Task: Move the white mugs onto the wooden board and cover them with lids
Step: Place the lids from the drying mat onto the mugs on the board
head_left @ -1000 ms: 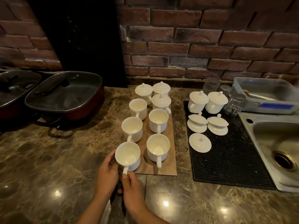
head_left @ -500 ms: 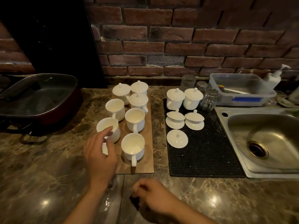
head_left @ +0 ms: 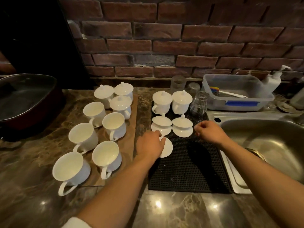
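- Showing plain glossy white: mugs (head_left: 83, 137) and lids (head_left: 182, 123).
- Glowing warm brown: wooden board (head_left: 130, 129).
- Lying black and dotted: mat (head_left: 189, 170).
- Swirling brown-veined marble: counter (head_left: 32, 186).
- Standing dark red: brick wall (head_left: 181, 43).
- Flashing blue tape: clear tub (head_left: 236, 92).

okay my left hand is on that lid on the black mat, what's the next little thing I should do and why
Probably close the left hand on the single lid and carry it to the nearest open mug on the wooden board. Five mugs there stand uncovered, and that lid lies loose on the mat, already under your fingers.
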Demonstrator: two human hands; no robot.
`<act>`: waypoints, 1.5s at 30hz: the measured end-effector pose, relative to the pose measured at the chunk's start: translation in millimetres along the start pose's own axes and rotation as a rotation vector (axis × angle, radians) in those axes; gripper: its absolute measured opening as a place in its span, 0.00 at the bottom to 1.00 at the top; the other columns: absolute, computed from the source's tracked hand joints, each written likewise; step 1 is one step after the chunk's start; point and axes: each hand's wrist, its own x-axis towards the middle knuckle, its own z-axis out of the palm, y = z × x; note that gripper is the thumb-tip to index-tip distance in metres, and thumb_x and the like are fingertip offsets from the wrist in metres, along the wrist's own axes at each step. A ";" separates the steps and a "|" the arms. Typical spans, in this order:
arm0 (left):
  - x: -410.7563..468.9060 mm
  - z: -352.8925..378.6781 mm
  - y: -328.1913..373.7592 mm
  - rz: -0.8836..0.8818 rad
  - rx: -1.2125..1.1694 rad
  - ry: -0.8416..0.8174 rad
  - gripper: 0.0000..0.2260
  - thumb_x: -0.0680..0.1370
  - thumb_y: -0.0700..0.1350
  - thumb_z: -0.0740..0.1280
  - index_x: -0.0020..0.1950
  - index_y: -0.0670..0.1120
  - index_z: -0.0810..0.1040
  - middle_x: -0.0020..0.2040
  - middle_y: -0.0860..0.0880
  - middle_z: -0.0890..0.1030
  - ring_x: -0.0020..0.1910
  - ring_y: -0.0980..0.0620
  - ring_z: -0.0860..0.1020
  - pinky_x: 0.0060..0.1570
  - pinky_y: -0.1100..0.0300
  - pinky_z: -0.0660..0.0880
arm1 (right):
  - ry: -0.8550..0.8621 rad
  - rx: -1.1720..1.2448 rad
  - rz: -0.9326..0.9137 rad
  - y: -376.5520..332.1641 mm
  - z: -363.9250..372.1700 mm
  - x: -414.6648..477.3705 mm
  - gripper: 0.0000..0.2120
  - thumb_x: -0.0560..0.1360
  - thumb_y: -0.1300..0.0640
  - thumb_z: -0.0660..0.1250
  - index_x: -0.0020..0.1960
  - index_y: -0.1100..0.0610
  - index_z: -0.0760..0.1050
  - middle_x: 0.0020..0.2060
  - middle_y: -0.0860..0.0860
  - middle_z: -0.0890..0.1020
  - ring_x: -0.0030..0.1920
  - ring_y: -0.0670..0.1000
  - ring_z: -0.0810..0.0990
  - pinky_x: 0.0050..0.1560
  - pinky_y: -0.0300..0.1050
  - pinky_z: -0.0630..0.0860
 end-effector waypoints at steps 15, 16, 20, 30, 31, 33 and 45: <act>29.0 46.5 8.0 -0.013 0.337 -0.037 0.14 0.79 0.55 0.58 0.58 0.51 0.77 0.58 0.50 0.77 0.57 0.48 0.74 0.58 0.48 0.62 | 0.015 -0.305 -0.058 5.8 28.2 104.7 0.23 0.76 0.48 0.63 0.68 0.55 0.71 0.65 0.56 0.77 0.63 0.59 0.76 0.59 0.52 0.73; 29.6 46.9 8.3 -0.011 0.342 -0.033 0.14 0.78 0.55 0.58 0.57 0.51 0.77 0.57 0.50 0.78 0.57 0.48 0.74 0.57 0.49 0.62 | 0.019 -0.309 -0.076 4.7 30.2 107.6 0.22 0.76 0.48 0.63 0.67 0.55 0.72 0.63 0.56 0.78 0.61 0.59 0.77 0.57 0.52 0.74; 26.5 45.8 7.2 -0.022 0.330 0.001 0.15 0.77 0.57 0.59 0.58 0.50 0.75 0.55 0.50 0.80 0.55 0.47 0.76 0.54 0.49 0.62 | 0.006 -0.286 -0.090 -1.0 37.5 115.2 0.18 0.77 0.48 0.63 0.62 0.55 0.76 0.59 0.56 0.80 0.57 0.58 0.79 0.53 0.50 0.75; 23.1 33.0 9.3 0.004 0.301 -0.064 0.12 0.77 0.49 0.60 0.58 0.50 0.76 0.55 0.49 0.79 0.54 0.48 0.76 0.54 0.51 0.62 | 0.047 -0.304 -0.036 -6.7 46.4 122.9 0.12 0.77 0.55 0.61 0.57 0.56 0.79 0.55 0.58 0.81 0.54 0.60 0.79 0.48 0.48 0.74; 22.9 31.8 9.5 -0.005 0.301 -0.071 0.12 0.77 0.49 0.61 0.58 0.49 0.76 0.55 0.49 0.79 0.54 0.48 0.76 0.54 0.51 0.62 | 0.051 -0.312 -0.034 -7.0 47.1 122.9 0.12 0.77 0.55 0.61 0.56 0.57 0.79 0.55 0.58 0.81 0.53 0.60 0.79 0.47 0.48 0.73; 22.4 30.0 11.0 -0.011 0.304 -0.078 0.11 0.77 0.47 0.62 0.58 0.49 0.76 0.55 0.49 0.79 0.53 0.48 0.76 0.54 0.51 0.62 | 0.062 -0.324 -0.021 -6.9 47.0 122.4 0.13 0.77 0.54 0.61 0.56 0.58 0.79 0.55 0.58 0.81 0.53 0.60 0.79 0.47 0.47 0.73; 13.2 11.5 9.7 0.061 0.303 -0.010 0.09 0.78 0.44 0.59 0.53 0.49 0.78 0.50 0.49 0.81 0.49 0.48 0.77 0.52 0.53 0.61 | 0.080 -0.438 0.003 -11.0 35.7 107.2 0.13 0.76 0.56 0.59 0.54 0.59 0.78 0.52 0.58 0.82 0.51 0.60 0.80 0.47 0.49 0.75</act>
